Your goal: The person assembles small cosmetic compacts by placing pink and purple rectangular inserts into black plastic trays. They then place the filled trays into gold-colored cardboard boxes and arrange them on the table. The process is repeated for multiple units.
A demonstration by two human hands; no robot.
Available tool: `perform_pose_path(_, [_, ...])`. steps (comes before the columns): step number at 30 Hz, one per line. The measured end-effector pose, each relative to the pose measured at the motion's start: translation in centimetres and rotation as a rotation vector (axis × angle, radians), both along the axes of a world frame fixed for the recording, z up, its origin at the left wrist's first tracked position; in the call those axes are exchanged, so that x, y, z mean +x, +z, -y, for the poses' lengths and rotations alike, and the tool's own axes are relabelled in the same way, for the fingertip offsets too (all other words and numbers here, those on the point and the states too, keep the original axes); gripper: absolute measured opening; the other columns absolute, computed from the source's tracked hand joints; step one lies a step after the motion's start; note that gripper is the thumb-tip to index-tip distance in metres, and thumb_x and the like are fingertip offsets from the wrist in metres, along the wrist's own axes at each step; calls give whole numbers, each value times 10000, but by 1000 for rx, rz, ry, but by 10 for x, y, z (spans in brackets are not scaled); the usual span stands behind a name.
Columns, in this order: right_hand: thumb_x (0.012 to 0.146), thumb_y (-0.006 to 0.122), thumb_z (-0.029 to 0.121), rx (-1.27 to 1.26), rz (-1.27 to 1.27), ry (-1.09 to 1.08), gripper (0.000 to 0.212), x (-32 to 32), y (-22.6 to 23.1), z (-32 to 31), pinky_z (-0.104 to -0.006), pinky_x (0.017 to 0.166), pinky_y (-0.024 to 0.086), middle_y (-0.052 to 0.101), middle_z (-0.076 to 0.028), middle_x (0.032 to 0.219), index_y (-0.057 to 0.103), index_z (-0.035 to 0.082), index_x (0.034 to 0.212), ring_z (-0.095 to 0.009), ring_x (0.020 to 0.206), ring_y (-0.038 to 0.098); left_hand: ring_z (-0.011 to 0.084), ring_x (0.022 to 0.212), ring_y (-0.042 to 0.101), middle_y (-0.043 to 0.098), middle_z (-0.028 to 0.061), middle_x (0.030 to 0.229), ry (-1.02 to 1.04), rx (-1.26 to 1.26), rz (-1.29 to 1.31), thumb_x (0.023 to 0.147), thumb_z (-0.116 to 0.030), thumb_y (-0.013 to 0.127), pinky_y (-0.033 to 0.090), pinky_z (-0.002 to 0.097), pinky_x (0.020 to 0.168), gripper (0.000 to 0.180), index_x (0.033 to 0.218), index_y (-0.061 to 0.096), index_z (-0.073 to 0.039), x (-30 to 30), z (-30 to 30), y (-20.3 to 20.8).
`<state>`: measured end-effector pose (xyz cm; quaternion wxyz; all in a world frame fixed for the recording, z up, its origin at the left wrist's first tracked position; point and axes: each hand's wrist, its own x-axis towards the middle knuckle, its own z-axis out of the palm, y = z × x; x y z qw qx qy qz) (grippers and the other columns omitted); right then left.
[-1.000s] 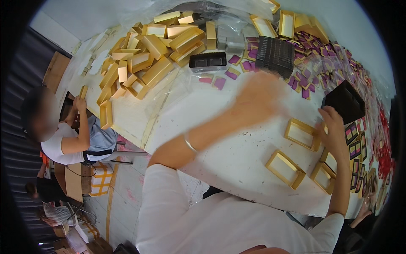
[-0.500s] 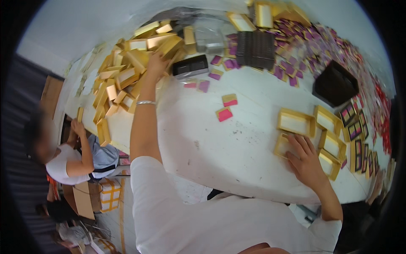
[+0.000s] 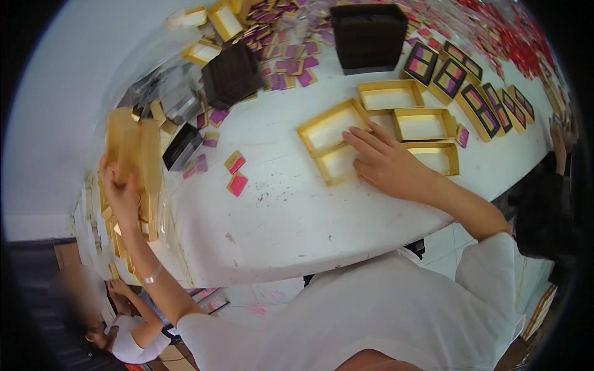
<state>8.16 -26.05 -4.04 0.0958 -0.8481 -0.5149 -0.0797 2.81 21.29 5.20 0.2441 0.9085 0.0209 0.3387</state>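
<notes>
Filled boxes (image 3: 479, 112) are sitting at right; five empties (image 3: 423, 125) are lying by the right hand (image 3: 396, 170), its fingers resting slightly apart on one. Left hand (image 3: 120, 193) is apparently clamping a blurred gold box (image 3: 127, 141) at the left pile (image 3: 117, 238), long axis pointing roughly away from the wearer; open side unclear.

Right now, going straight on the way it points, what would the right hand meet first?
The right hand would likely meet the open gold box just ahead, if not touching it already; depth is unclear.
</notes>
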Motion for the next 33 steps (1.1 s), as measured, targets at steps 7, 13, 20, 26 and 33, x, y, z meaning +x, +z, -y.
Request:
perform_pose_path(7, [790, 626, 135, 152, -79, -103, 236, 23, 18, 2, -458, 1024, 327, 459, -206, 1265, 589, 5, 983, -314, 1181, 443, 286, 1109, 492, 370, 131, 1323, -814, -64, -558, 630, 93, 636, 485, 331, 800, 255, 832, 574, -50, -33, 235, -48])
perform_pose_path(13, [749, 650, 51, 484, -100, -291, 276, -12, 39, 55, -409, 875, 433, 519, -188, 1183, 593, 21, 1018, -328, 1046, 531, 252, 979, 549, 385, 138, 1301, -656, -129, -385, 687, -19, 718, 496, 310, 735, 186, 809, 577, -23, -16, 276, -81])
perform_pose_path(20, [723, 668, 53, 464, 66, -553, 361, -31, 1, 119, -404, 890, 427, 504, -181, 1228, 586, 19, 1073, -348, 1083, 518, 178, 690, 610, 507, 164, 1215, -874, -54, -498, 632, -126, 766, 485, 250, 508, 211, 768, 608, -97, -79, 256, -68])
perform_pose_path(26, [795, 646, 188, 342, -118, -518, 454, -11, -15, 115, -428, 1035, 303, 357, -188, 1367, 514, 33, 1201, -365, 1264, 347, 148, 593, 566, 463, 160, 1299, -651, 167, -402, 644, -227, 764, 464, 251, 490, 276, 833, 628, -78, -81, 287, -119])
perform_pose_path(33, [785, 617, 45, 514, 4, -474, 412, 16, 20, 103, -409, 988, 356, 458, -174, 1291, 532, 32, 1188, -369, 1194, 436, 143, 565, 535, 579, 159, 1152, -681, 40, -118, 680, -310, 773, 440, 227, 482, 357, 888, 606, -73, -46, 269, -88])
